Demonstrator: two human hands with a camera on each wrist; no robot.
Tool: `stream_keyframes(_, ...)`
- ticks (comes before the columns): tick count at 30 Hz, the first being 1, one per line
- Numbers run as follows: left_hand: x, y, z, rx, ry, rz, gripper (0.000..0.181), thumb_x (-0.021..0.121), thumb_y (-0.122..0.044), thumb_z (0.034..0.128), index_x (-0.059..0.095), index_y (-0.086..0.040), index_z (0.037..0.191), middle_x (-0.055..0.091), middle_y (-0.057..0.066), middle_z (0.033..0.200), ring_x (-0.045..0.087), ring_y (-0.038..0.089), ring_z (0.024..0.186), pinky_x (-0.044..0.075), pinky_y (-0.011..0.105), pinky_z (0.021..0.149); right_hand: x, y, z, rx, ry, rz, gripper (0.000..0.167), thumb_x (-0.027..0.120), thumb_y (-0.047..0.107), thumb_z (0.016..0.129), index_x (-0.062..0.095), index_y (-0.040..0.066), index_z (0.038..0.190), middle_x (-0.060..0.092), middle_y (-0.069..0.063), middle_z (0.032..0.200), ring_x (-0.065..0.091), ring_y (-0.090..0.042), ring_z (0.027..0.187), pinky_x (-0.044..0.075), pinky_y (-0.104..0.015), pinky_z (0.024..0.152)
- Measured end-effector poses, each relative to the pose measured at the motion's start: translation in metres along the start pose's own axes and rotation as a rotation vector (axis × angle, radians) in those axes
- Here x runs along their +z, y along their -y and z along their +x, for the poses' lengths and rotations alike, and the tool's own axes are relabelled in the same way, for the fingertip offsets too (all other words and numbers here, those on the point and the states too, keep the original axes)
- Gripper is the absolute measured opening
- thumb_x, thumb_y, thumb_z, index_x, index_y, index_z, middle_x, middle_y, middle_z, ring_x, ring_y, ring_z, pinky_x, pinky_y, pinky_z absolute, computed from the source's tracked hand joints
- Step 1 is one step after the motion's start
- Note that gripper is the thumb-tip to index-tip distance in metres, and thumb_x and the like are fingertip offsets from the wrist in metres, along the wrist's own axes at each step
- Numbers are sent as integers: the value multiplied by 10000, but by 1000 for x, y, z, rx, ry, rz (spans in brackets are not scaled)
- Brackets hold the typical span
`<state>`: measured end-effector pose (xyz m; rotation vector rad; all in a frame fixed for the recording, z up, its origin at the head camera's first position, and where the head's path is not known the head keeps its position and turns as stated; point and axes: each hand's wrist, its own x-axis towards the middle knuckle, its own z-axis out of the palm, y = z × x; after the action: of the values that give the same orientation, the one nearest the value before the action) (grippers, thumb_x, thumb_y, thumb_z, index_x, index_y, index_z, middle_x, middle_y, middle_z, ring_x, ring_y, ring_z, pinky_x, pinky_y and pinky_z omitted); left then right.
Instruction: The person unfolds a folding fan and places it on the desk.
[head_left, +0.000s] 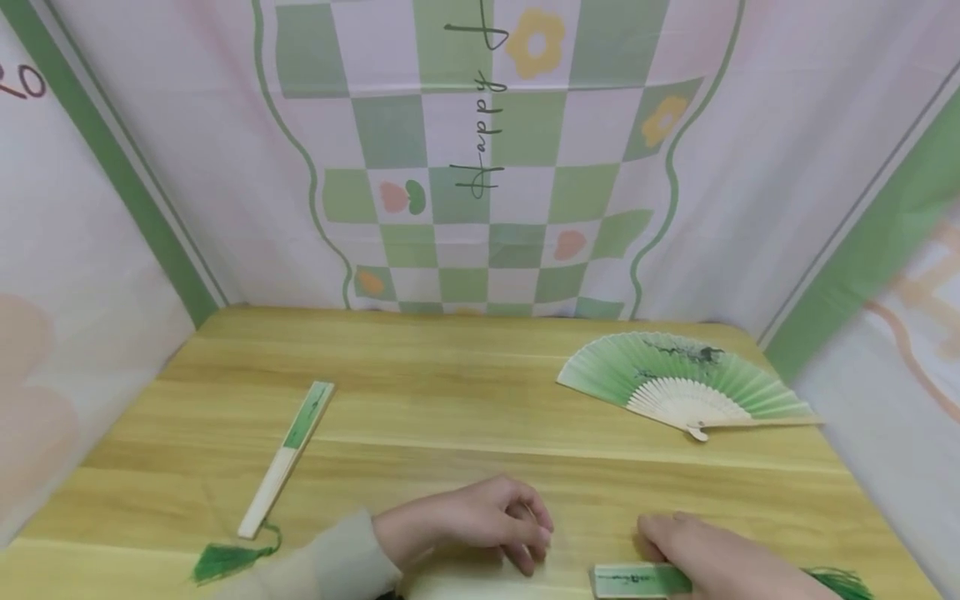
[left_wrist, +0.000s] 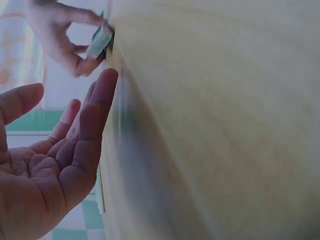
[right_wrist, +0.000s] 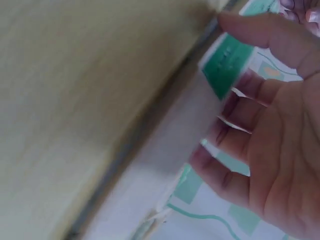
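My right hand (head_left: 720,554) grips a folded hand fan (head_left: 633,581) at the table's near right, thumb on one edge and fingers on the other. Its green end pokes out to the left, and a green tassel (head_left: 838,582) shows on the right. In the right wrist view, the fan's pale and green outer slat (right_wrist: 227,65) lies between thumb and fingers. Left of it, my left hand (head_left: 483,521) hovers or rests near the tabletop with loosely bent fingers and holds nothing. Its palm faces the right hand in the left wrist view.
An opened green fan (head_left: 675,379) lies at the table's right rear. Another folded fan (head_left: 288,458), with a green tassel (head_left: 231,560), lies on the left. Printed cloth (head_left: 487,125) hangs behind and beside the wooden table (head_left: 450,375).
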<state>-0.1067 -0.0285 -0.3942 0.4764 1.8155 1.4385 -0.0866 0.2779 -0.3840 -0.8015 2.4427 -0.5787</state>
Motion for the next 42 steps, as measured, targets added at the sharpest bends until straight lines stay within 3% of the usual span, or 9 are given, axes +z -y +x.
stream_keyframes(2, 2, 0, 1, -16, -4, -16, 123, 618, -148, 961, 639, -66, 1050, 747, 132, 949, 743, 325, 857, 474, 225, 562, 0, 0, 3, -20, 3, 11, 352, 746, 430, 858, 454, 236, 892, 383, 167, 723, 407, 45, 643, 350, -211, 527)
stream_keyframes(5, 4, 2, 5, -39, -20, -58, 180, 610, -184, 972, 630, -62, 1104, 746, 114, 994, 742, 300, 897, 492, 237, 606, 0, -1, 8, -67, -23, -53, 267, 739, 277, 885, 485, 237, 956, 464, 187, 763, 440, 56, 687, 384, -213, 555)
stream_keyframes(8, 5, 5, 8, -50, -53, -101, 213, 595, -200, 981, 616, -58, 1139, 735, 99, 1020, 737, 295, 920, 513, 256, 662, 1, -1, 13, -111, -67, -110, 209, 697, 206, 921, 497, 243, 967, 480, 199, 781, 438, 60, 702, 385, -203, 570)
stream_keyframes(11, 4, 7, 10, -48, -85, -138, 243, 586, -196, 981, 609, -43, 1169, 722, 99, 1036, 730, 296, 940, 546, 303, 738, -1, 1, 17, -124, -92, -75, 144, 637, 207, 962, 502, 255, 950, 474, 195, 775, 438, 60, 691, 374, -191, 581)
stream_keyframes(16, 4, 6, 16, 4, -177, -217, 269, 644, -135, 942, 632, -26, 1187, 724, 116, 1033, 719, 241, 930, 575, 345, 835, -6, 5, 26, -86, -176, -24, 44, 580, 204, 990, 566, 242, 1008, 536, 185, 831, 479, 62, 753, 425, -210, 609)
stream_keyframes(20, 3, 2, 22, 76, -290, -312, 263, 689, -14, 873, 661, -19, 1135, 736, 125, 1000, 716, 186, 891, 582, 280, 783, -10, 10, 33, -90, -272, -10, 117, 616, 125, 957, 602, 167, 1066, 584, 149, 864, 489, 59, 763, 447, -211, 613)
stream_keyframes(26, -3, -3, 30, 134, -383, -417, 302, 692, 25, 851, 640, 17, 1148, 733, 120, 993, 709, 167, 886, 581, 289, 845, -15, 21, 41, -60, -362, 36, 143, 633, 111, 943, 616, 155, 1079, 654, 80, 918, 543, 42, 798, 491, -210, 649)
stream_keyframes(33, -11, -10, 35, 147, -452, -459, 290, 705, -36, 879, 650, 37, 1155, 749, 133, 995, 723, 160, 873, 579, 266, 818, -21, 36, 55, -42, -470, 175, 202, 636, 86, 936, 635, 45, 1134, 678, 42, 900, 560, 19, 785, 504, -205, 679)
stream_keyframes(42, -23, -22, 37, 181, -549, -370, 230, 720, -164, 909, 695, -6, 1074, 767, 120, 968, 748, 164, 873, 562, 289, 795, -29, 68, 76, 91, -508, 375, 247, 627, 46, 942, 622, -2, 1185, 684, -34, 925, 638, -137, 886, 516, -234, 738)
